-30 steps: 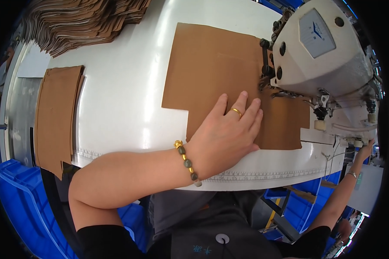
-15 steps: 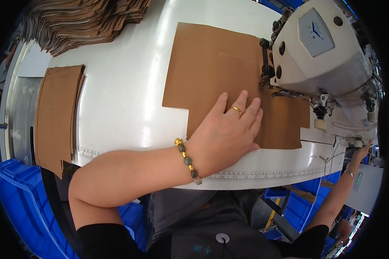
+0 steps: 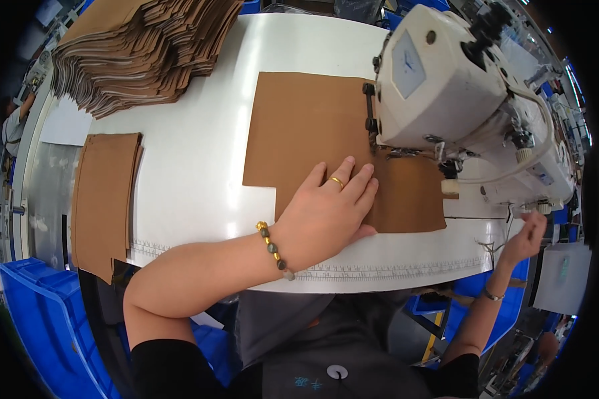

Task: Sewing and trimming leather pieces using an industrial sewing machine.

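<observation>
A brown fabric or leather-like panel point(image 3: 313, 123) with a notched corner lies flat on the white table, its right part under the sewing machine point(image 3: 439, 86). My left hand point(image 3: 326, 209) rests palm down on the panel's lower middle, fingers stretched out, left of the needle area. At the machine's right end, my right hand point(image 3: 524, 238) is raised beside its lower edge. Its fingers are curled together; whatever is in them, if anything, is too small to make out. Loose thread point(image 3: 489, 247) lies at the table edge next to that hand.
A tall stack of brown pieces point(image 3: 140, 60) stands at the far left, with a smaller pile point(image 3: 103, 199) nearer. A printed ruler strip point(image 3: 379, 269) follows the front edge. Blue bins point(image 3: 46, 312) stand below at left, others at right.
The whole view has shifted, showing more of the machine's right side. My right hand has come away from under the machine's right end, toward me. My left hand stays flat on the panel.
</observation>
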{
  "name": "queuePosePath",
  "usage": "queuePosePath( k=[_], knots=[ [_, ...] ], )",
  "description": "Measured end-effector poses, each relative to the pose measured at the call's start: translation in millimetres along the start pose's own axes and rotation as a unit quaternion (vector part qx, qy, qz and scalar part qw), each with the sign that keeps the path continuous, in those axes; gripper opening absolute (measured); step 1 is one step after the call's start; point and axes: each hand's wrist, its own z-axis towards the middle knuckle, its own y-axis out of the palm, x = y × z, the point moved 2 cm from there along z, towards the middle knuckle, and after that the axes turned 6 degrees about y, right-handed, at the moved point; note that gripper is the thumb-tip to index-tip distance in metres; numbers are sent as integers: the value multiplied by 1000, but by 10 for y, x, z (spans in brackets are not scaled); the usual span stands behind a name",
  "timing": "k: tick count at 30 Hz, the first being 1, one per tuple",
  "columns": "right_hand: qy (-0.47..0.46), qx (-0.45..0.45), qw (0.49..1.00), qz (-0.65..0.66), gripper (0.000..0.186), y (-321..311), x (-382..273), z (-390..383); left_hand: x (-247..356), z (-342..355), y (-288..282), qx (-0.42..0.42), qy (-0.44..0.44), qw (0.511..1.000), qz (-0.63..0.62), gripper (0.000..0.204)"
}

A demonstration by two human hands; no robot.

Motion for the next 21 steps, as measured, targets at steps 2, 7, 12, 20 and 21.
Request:
queuePosePath(
  k=[2,7,12,20,21],
  knots=[
    [-70,-257,963,29,8,354,-693,-206,-8,15,-23,-9,-7,1000,-18,65],
    [-244,-470,845,70,32,1171,-1613,-259,12,62,-101,-37,-3,999,7,67],
    [-305,-420,850,85,30,1692,-1682,-265,28,111,-146,-50,16,999,11,66],
    [-310,-382,866,95,17,1593,-1581,-217,20,125,-132,-45,16,999,4,69],
    [-322,-390,858,94,19,1576,-1601,-231,19,124,-135,-40,16,999,6,69]
  ],
)
